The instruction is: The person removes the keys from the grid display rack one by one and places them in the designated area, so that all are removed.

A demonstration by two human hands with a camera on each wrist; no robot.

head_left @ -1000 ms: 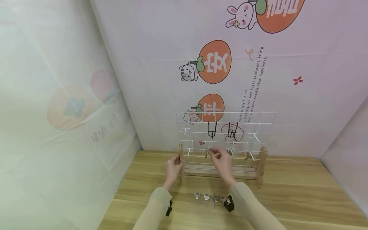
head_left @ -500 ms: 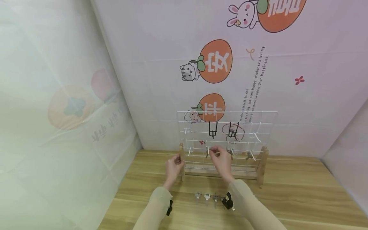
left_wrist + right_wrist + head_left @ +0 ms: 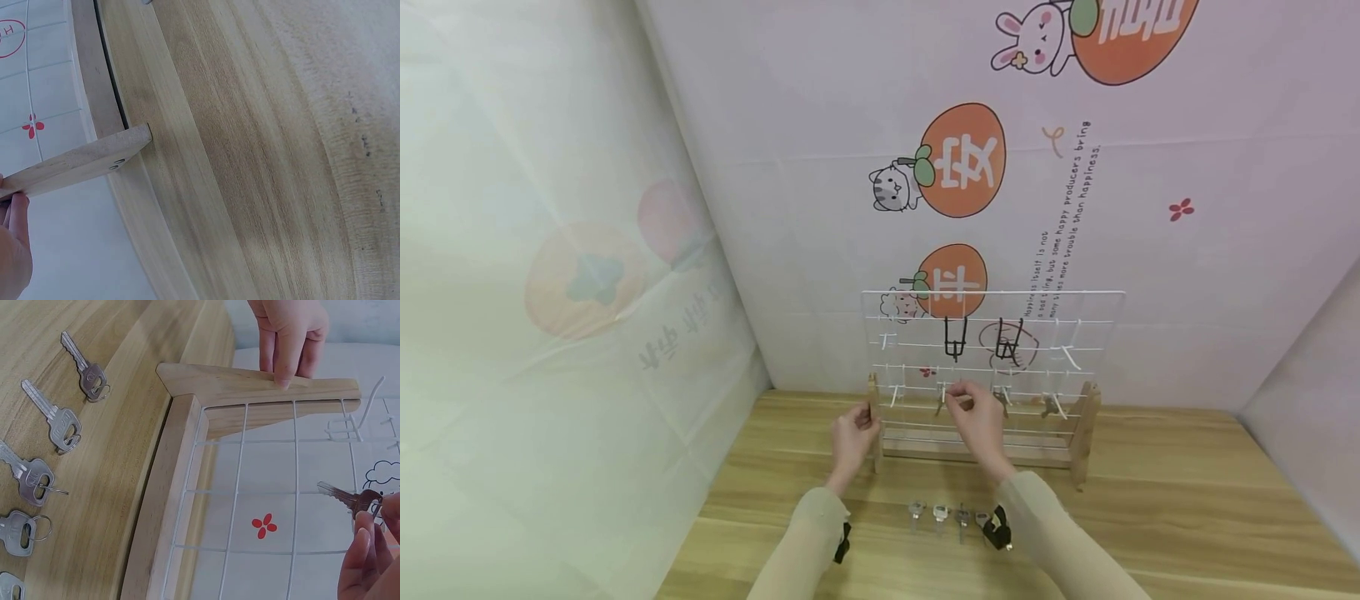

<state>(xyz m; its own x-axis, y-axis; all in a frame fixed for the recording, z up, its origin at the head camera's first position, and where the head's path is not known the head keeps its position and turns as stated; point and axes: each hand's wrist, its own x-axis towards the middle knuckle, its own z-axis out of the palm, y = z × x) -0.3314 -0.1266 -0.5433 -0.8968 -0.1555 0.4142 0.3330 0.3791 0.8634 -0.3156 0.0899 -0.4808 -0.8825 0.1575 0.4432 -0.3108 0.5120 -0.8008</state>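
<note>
My right hand point(image 3: 980, 422) pinches a key point(image 3: 364, 501) by its small ring, close to a white hook on the wire grid rack point(image 3: 992, 292). In the right wrist view the key's blade points left, away from my fingertips point(image 3: 361, 547), across the grid wires. The hook point(image 3: 943, 392) stands right at the fingers. My left hand point(image 3: 853, 435) grips the wooden side post point(image 3: 250, 381) at the rack's left end, thumb on its near face. Other keys hang on hooks to the right, among them a key point(image 3: 1049, 406) at the far right.
Several loose keys point(image 3: 57, 428) with rings lie in a row on the wooden table point(image 3: 1187, 500), in front of the rack. Two black hooks point(image 3: 955, 337) hang in the upper row of the grid, white ones point(image 3: 1064, 353) beside them. A printed cloth point(image 3: 820, 233) covers the wall behind.
My right hand has shifted very slightly left at the hook, still pinching the key's ring. The left hand keeps its grip on the post. The head view has moved a little.
</note>
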